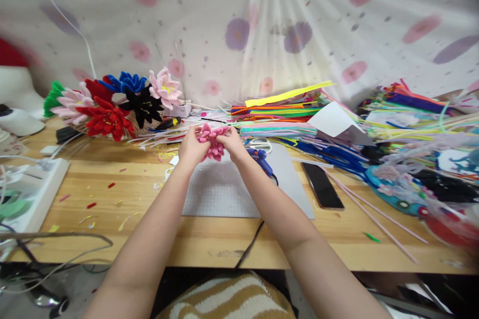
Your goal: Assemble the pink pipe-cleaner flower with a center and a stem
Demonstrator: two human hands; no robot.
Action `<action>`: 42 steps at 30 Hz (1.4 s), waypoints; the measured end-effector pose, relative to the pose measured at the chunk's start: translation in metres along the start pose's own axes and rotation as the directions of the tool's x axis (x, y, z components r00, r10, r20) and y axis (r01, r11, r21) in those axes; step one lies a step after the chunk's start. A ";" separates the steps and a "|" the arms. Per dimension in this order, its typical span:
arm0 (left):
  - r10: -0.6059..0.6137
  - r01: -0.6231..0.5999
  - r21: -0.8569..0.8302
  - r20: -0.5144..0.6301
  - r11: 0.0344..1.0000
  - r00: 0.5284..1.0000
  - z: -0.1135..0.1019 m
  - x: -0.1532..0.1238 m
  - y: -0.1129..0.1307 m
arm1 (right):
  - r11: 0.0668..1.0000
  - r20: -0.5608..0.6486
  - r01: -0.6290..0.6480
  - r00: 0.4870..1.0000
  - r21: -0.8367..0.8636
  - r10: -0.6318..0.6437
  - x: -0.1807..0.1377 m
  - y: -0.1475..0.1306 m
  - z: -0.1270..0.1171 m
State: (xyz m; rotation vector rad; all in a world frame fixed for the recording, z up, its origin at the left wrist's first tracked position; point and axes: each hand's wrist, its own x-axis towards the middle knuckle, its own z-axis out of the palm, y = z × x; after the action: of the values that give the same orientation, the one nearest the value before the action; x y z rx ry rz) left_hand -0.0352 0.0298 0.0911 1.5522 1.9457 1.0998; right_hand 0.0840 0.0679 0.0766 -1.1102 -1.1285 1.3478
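A pink pipe-cleaner flower (213, 143) with several layered petals is held up between my two hands, above the far part of a grey cutting mat (220, 194). My left hand (192, 147) grips its left petals, the thumb pressing near the middle. On the opposite side, my right hand (232, 143) pinches the right petals between thumb and fingers. The back of the flower is hidden. Just beyond my right wrist lie a blue glue gun (261, 159) and white-handled scissors (261, 144).
Finished flowers (112, 117) stand at the back left. Bundles of coloured pipe cleaners (280, 114) line the back. A phone (322, 185) and loose pink stems (374, 217) lie to the right. At the left edge sits a white power strip (45, 199) with cables.
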 end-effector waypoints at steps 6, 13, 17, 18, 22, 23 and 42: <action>0.011 -0.011 0.018 -0.031 1.000 0.999 0.001 0.001 -0.002 | 1.000 0.153 0.005 0.988 0.013 -0.007 -0.005 -0.005 -0.010; 0.008 -0.008 -0.030 -0.017 1.000 1.000 0.005 0.003 -0.007 | 0.970 0.129 0.184 0.978 -0.157 -0.164 -0.001 0.011 -0.012; 0.030 -0.030 -0.035 0.007 0.999 1.000 0.005 0.004 -0.010 | 0.953 0.121 0.225 0.972 -0.203 -0.203 -0.001 0.016 -0.008; 0.033 -0.033 -0.026 0.010 0.999 0.999 0.004 0.004 -0.011 | 0.949 0.130 0.236 0.969 -0.209 -0.212 -0.002 0.016 -0.008; 0.036 -0.036 0.008 0.001 0.999 0.999 0.002 0.001 -0.011 | 0.936 0.130 0.256 0.964 -0.242 -0.230 -0.004 0.016 -0.008; 0.036 -0.036 0.011 -0.003 0.999 0.999 0.001 0.001 -0.010 | 0.931 0.121 0.261 0.964 -0.254 -0.237 -0.005 0.015 -0.008; 0.043 -0.043 -0.011 -0.014 0.999 0.999 0.000 -0.002 -0.005 | 0.934 0.129 0.263 0.963 -0.243 -0.238 -0.007 0.012 -0.009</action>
State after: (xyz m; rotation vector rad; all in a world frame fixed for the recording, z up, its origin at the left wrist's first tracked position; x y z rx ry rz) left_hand -0.0372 0.0273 0.0867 1.5913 1.9195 1.1396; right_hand 0.0922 0.0612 0.0639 -1.0487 -1.4984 1.0851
